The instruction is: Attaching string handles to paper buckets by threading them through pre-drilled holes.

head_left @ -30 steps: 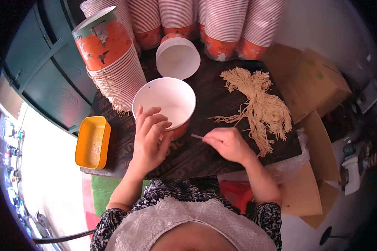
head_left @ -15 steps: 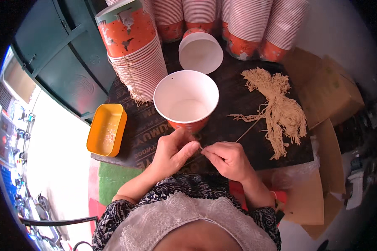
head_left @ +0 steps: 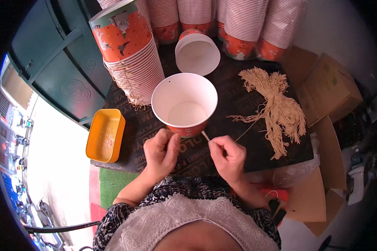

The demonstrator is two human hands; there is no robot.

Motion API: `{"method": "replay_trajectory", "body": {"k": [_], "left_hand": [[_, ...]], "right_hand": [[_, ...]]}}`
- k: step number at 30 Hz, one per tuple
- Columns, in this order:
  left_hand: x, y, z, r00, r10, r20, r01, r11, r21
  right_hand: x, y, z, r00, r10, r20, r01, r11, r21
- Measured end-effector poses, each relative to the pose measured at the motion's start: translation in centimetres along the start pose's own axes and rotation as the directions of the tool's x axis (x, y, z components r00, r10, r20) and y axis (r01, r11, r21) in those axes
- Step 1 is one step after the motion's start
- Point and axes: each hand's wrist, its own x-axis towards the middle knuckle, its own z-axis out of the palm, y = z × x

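A paper bucket, white inside and orange outside, stands upright on the dark table in front of me, with a small hole near its rim. My right hand pinches a beige cord whose short end sticks up close to the bucket's near side. Behind that hand the cord trails toward a bundle of cords on the right. At the bucket's near left, my left hand is closed, thumb against curled fingers; whatever it may hold is hidden.
A tall stack of buckets with cord handles stands at the back left. One bucket lies tipped behind the upright one. Wrapped stacks line the back. A yellow tray sits at the left edge; cardboard boxes stand right of the table.
My hands have separated: they met at the cord before the bucket, and now the left is farther left and the right slightly right, with a cord end showing above its fingertips.
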Motion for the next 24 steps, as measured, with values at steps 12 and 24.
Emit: {"method": "replay_trajectory", "body": {"k": [12, 24], "left_hand": [[0.0, -1.5, -1.2, 1.000, -0.003, 0.021, 0.003, 1.000, -0.017], [0.1, -1.8, -0.9, 0.999, -0.007, 0.041, 0.008, 1.000, -0.016]], "right_hand": [[1.2, 1.7, 0.8, 0.998, 0.007, -0.056, -0.008, 1.000, -0.011], [1.7, 1.8, 0.9, 0.999, -0.018, -0.041, 0.016, 0.998, -0.058]]}}
